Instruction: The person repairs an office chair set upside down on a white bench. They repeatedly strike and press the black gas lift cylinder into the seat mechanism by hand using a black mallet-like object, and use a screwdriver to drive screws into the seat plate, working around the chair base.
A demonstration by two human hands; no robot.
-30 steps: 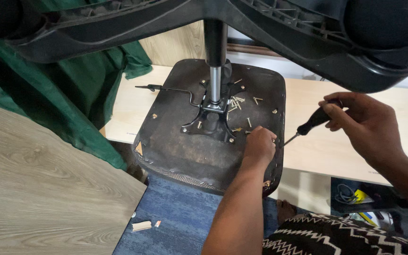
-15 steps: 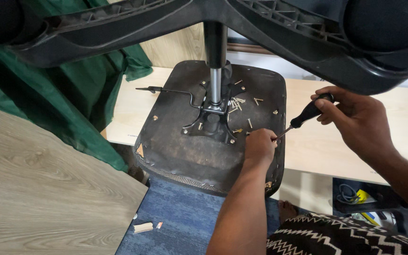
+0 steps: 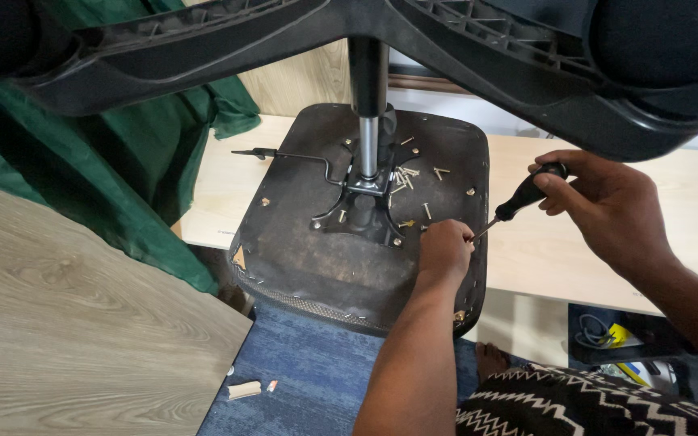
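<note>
An upturned office chair lies before me, its dark seat underside [image 3: 317, 258] facing up and the metal column [image 3: 365, 113] rising from the centre bracket. My left hand [image 3: 444, 249] rests on the seat's right part, fingers closed, pinching something small I cannot make out. My right hand [image 3: 599, 202] grips a black-handled screwdriver [image 3: 523, 198], its tip angled down toward my left fingers. Several loose screws [image 3: 414, 179] lie near the bracket.
The chair's black star base [image 3: 478, 56] spreads overhead across the top. A lever [image 3: 284, 155] sticks out left of the bracket. Green cloth [image 3: 123, 178] hangs left, a wooden panel [image 3: 66, 339] lies lower left, a light board [image 3: 575, 250] right, blue carpet [image 3: 309, 379] below.
My right hand has carried the screwdriver a little up and left, closer to my left fingers. My left hand has stayed on the seat.
</note>
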